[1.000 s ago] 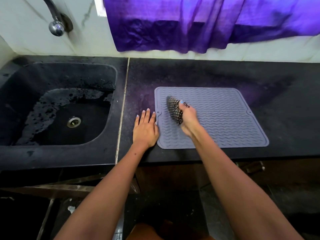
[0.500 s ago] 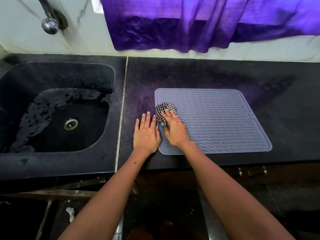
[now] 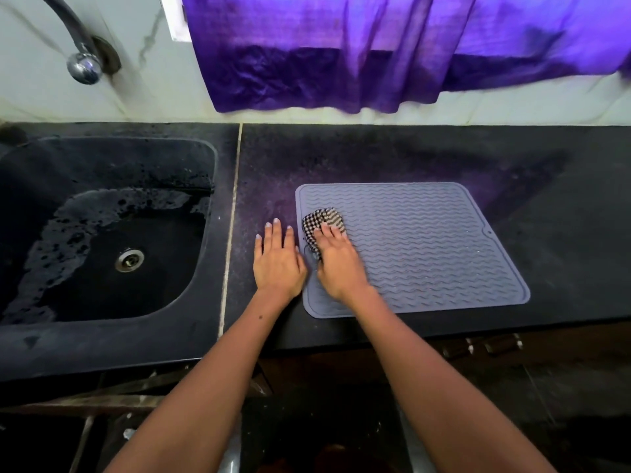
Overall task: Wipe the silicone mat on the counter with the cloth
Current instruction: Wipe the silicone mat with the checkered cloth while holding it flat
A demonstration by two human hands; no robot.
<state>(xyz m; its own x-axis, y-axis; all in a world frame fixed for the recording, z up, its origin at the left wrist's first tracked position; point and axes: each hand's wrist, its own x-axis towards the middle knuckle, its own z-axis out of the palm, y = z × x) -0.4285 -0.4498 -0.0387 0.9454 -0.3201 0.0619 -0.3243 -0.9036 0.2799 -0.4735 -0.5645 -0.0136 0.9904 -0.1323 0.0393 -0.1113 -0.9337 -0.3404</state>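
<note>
A grey silicone mat (image 3: 426,247) with a wavy ribbed surface lies flat on the black counter (image 3: 444,158). A bunched black-and-white checked cloth (image 3: 321,220) sits on the mat's left part. My right hand (image 3: 336,264) presses down on the cloth with its fingers spread over it. Flat on the counter just off the mat's left edge rests my left hand (image 3: 278,261), fingers together, its thumb side touching the mat's edge.
A black sink (image 3: 102,233) with a metal drain (image 3: 129,260) and soapy water film is at the left, under a tap (image 3: 83,66). A purple curtain (image 3: 392,52) hangs over the tiled wall behind the counter. The counter's front edge runs just below the mat.
My right hand went from holding the cloth raised on edge to pressing it flat on the mat's left part, close beside my left hand. My left hand stayed put.
</note>
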